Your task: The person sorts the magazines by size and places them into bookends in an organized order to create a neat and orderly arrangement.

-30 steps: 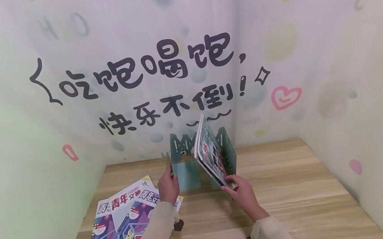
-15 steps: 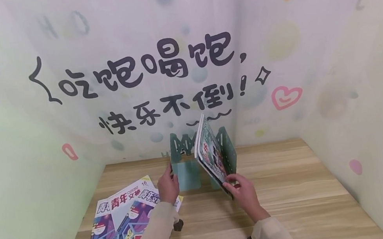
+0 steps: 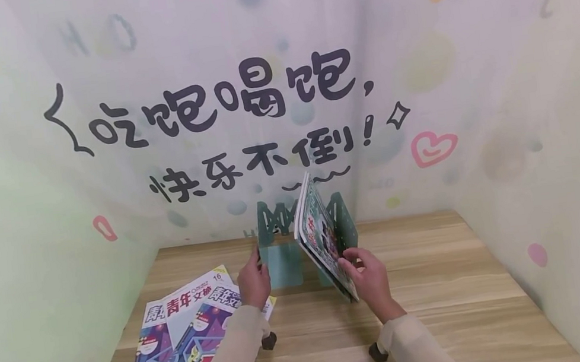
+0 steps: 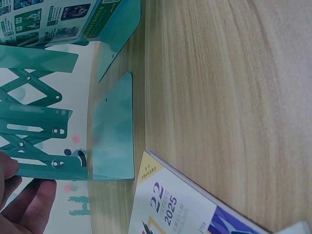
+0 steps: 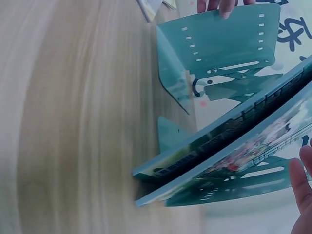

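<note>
A green expandable bookend (image 3: pixel 284 265) with crossed slats stands at the back of the table. My left hand (image 3: pixel 254 280) grips its left upright plate, thumb on one face and fingers on the other in the left wrist view. Inside the stand, toward its right plate (image 5: pixel 224 197), magazines (image 3: pixel 320 237) lean on edge, tilted, with a dark gap between two of them in the right wrist view. Beside their front cover is my right hand (image 3: pixel 370 279), its fingers extended and spread in the right wrist view (image 5: pixel 303 187).
Several magazines (image 3: pixel 198 317) with purple and white covers lie fanned out on the wooden table (image 3: pixel 444 307), left of the stand and partly behind my left sleeve (image 3: pixel 234 354). A printed curtain (image 3: pixel 189 49) rises right behind the bookend.
My right hand has loosened from the magazines' lower front edge and shifted slightly up along the cover. The magazines keep nearly the same lean. My left hand stays on the bookend.
</note>
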`<action>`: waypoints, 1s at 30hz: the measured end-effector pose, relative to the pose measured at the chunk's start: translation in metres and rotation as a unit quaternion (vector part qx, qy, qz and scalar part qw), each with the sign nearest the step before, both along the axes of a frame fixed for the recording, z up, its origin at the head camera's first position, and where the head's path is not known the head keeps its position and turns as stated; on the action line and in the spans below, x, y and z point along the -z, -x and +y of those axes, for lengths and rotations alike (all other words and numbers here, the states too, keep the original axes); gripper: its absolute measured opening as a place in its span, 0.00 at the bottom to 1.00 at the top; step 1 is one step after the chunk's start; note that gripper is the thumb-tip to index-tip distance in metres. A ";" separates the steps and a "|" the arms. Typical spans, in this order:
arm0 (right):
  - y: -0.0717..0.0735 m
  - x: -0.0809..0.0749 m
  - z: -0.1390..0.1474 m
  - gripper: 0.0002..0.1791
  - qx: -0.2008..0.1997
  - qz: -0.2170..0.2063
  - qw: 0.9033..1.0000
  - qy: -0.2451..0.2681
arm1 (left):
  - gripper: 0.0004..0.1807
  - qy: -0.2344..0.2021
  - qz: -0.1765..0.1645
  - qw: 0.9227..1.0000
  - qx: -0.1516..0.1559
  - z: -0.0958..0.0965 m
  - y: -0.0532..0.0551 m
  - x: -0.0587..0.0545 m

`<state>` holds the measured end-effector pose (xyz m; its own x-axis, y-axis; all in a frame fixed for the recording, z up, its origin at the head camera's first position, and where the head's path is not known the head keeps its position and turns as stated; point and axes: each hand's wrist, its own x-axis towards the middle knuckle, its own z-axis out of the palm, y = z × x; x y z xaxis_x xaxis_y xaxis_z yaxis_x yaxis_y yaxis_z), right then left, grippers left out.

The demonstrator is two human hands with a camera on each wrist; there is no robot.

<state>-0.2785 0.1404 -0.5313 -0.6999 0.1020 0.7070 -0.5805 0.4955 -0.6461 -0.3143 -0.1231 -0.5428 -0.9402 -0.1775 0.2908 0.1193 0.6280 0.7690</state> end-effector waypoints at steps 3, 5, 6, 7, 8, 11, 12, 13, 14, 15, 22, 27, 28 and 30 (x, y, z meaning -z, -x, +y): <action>0.004 -0.005 -0.001 0.12 -0.005 0.021 1.000 0.003 | 0.30 -0.001 -0.001 1.000 -0.001 -0.001 0.000 -0.001; 0.006 -0.008 -0.001 0.11 -0.005 0.034 0.999 0.003 | 0.30 0.000 0.001 1.000 -0.001 -0.001 0.000 -0.001; 0.007 -0.009 -0.001 0.11 0.000 0.040 0.999 -0.001 | 0.30 0.000 0.002 1.000 -0.001 -0.001 0.000 -0.001; 0.007 -0.010 -0.001 0.11 0.007 0.048 0.999 -0.004 | 0.30 0.000 0.003 1.000 0.000 -0.002 0.000 -0.001; 0.008 -0.012 -0.001 0.11 0.011 0.057 0.998 -0.005 | 0.30 0.000 0.005 1.000 0.000 -0.002 0.000 0.000; 0.011 -0.016 -0.001 0.11 0.030 0.093 0.995 -0.013 | 0.29 0.004 0.012 1.000 -0.002 -0.002 0.001 0.001; 0.012 -0.018 0.000 0.12 0.033 0.106 0.994 -0.013 | 0.29 0.005 0.014 1.000 -0.003 -0.002 0.001 0.002; 0.013 -0.020 0.000 0.12 0.035 0.117 0.992 -0.011 | 0.29 0.006 0.016 1.000 -0.005 -0.002 0.001 0.002; 0.014 -0.021 0.001 0.12 0.035 0.127 0.991 -0.010 | 0.29 0.007 0.019 1.000 -0.004 -0.002 0.001 0.002; 0.015 -0.023 0.002 0.12 0.039 0.138 0.990 -0.011 | 0.29 0.007 0.021 1.000 -0.005 -0.001 0.001 0.003; 0.021 -0.032 0.006 0.14 0.073 0.156 0.985 -0.028 | 0.28 0.003 0.019 1.000 -0.006 -0.001 0.003 0.004; 0.027 -0.033 0.007 0.16 0.070 0.173 0.982 -0.037 | 0.28 0.001 0.017 1.000 -0.003 -0.001 0.002 0.003; 0.028 -0.033 0.007 0.16 0.066 0.177 0.981 -0.038 | 0.28 0.001 0.019 1.000 -0.001 -0.001 0.002 0.003; 0.031 -0.032 0.008 0.17 0.063 0.175 0.982 -0.042 | 0.27 0.000 0.022 1.000 0.000 -0.001 0.002 0.003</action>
